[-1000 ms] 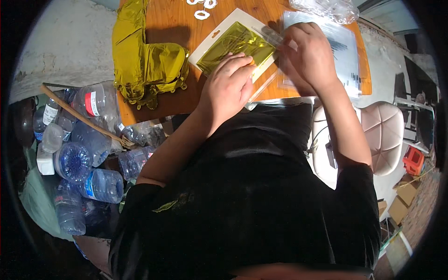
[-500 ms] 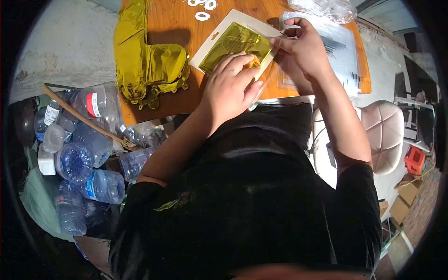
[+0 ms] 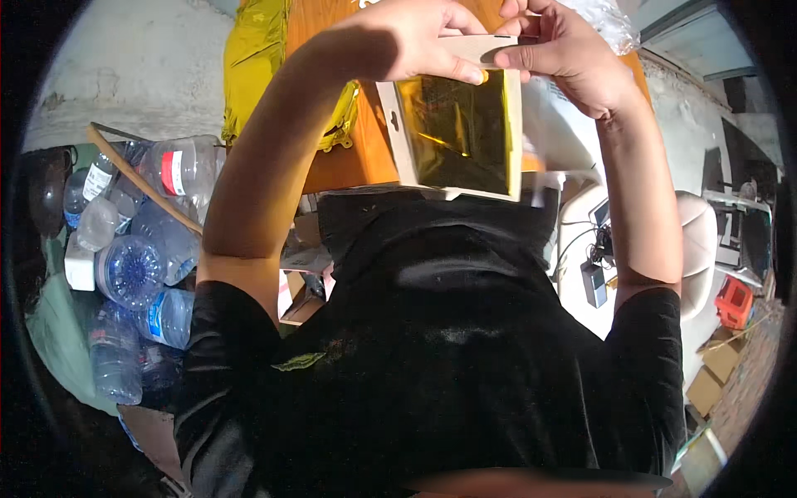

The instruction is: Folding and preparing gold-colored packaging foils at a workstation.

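Observation:
A beige backing card [image 3: 395,137] with a hanging slot carries a folded sheet of shiny gold foil [image 3: 457,133]. It is raised and tilted at the table's front edge. My left hand [image 3: 419,41] grips its far edge, the thumb over the foil. At the far right corner my right hand [image 3: 573,62] pinches the card between thumb and fingers. Some fingertips of both hands are hidden or cut off by the top of the picture. To the left on the wooden table [image 3: 365,162] lies a crumpled gold foil balloon [image 3: 257,79], partly behind my left forearm.
Clear plastic wrapping [image 3: 610,21] lies at the table's far right. Several empty plastic bottles [image 3: 133,270] are heaped on the left with a wooden stick [image 3: 141,178]. On the right stand a pale chair [image 3: 697,241], a black adapter [image 3: 594,282] and a red stool [image 3: 734,300].
The card has been lifted off the table and tipped up toward me. My left hand has moved from the foil's near part to the card's far edge, beside my right hand.

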A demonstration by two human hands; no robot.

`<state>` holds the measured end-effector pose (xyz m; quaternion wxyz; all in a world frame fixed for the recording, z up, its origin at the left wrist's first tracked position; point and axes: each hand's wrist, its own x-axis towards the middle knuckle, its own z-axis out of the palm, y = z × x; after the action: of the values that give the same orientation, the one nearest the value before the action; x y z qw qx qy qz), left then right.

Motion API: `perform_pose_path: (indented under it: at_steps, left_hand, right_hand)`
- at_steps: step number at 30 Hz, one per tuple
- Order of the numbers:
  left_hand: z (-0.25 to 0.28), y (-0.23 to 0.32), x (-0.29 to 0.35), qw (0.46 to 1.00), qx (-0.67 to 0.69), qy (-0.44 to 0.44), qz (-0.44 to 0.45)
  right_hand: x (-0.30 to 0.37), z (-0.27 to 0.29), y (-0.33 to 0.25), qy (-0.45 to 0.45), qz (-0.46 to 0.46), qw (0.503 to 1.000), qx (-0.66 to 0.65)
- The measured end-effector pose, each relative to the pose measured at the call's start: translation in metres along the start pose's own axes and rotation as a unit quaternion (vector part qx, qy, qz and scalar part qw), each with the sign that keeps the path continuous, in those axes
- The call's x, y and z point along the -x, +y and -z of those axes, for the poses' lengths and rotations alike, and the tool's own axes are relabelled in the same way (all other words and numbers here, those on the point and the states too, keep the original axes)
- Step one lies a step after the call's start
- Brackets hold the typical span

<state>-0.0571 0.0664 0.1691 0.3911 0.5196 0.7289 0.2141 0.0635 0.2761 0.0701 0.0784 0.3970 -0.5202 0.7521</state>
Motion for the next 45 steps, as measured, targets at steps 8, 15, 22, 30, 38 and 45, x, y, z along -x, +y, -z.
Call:
perform_pose_path:
  at_steps: [8, 15, 22, 30, 38, 45]
  left_hand:
    - [-0.043, -0.078, 0.022, 0.91, 0.278, 0.308, -0.018]
    - [-0.095, -0.101, 0.05, 0.8, 0.494, 0.341, -0.007]
    - [-0.095, -0.079, 0.057, 0.763, -0.138, 0.559, -0.292]
    - [-0.086, -0.029, 0.039, 0.778, -0.223, 0.483, -0.334]
    - [-0.085, -0.025, 0.04, 0.785, -0.222, 0.454, -0.358]
    - [-0.086, -0.026, 0.034, 0.761, -0.237, 0.478, -0.369]
  right_hand:
    - [0.064, -0.032, -0.052, 0.337, -0.219, 0.914, 0.059]
    - [0.05, -0.095, -0.019, 0.515, -0.216, 0.827, -0.062]
    - [0.047, -0.124, -0.016, 0.539, -0.258, 0.801, 0.019]
    - [0.027, -0.153, -0.021, 0.426, -0.224, 0.87, 0.107]
    - [0.03, -0.159, -0.027, 0.404, -0.238, 0.871, 0.15]
    - [0.023, -0.161, -0.027, 0.407, -0.246, 0.863, 0.17]
